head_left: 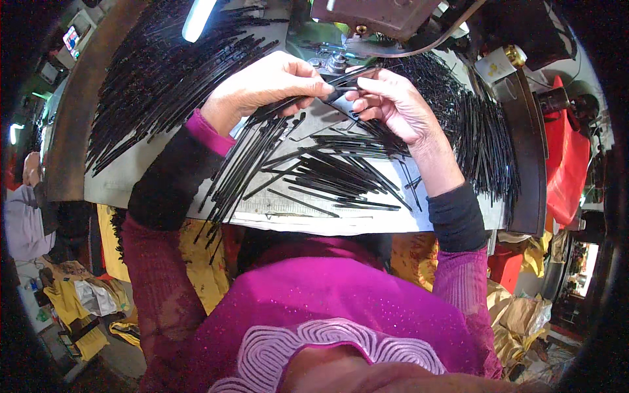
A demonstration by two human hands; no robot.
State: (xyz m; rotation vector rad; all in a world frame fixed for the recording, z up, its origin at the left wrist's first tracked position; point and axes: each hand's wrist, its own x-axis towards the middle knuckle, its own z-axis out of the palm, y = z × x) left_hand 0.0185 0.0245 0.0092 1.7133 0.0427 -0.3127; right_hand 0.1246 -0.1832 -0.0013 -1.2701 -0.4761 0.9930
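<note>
Both of my hands are raised over the far middle of the table, close together. My left hand (275, 84) is closed in a pinch on thin black rods, which stick out below its fingers. Facing it, my right hand (396, 105) pinches a thin black rod that reaches across between the two hands. Which rod ends each hand grips is partly hidden by the fingers. Just beyond the fingertips is a metal machine fitting (336, 62). Below my hands, a loose bunch of black rods (341, 177) lies spread on the white tabletop (301, 219).
A big heap of black rods (157, 92) covers the table's left, and another pile (481, 137) its right. A brown machine head (377, 16) overhangs the far middle. At the far right stands a white-and-gold can (501, 63). Red cloth (565, 164) hangs beyond the right edge.
</note>
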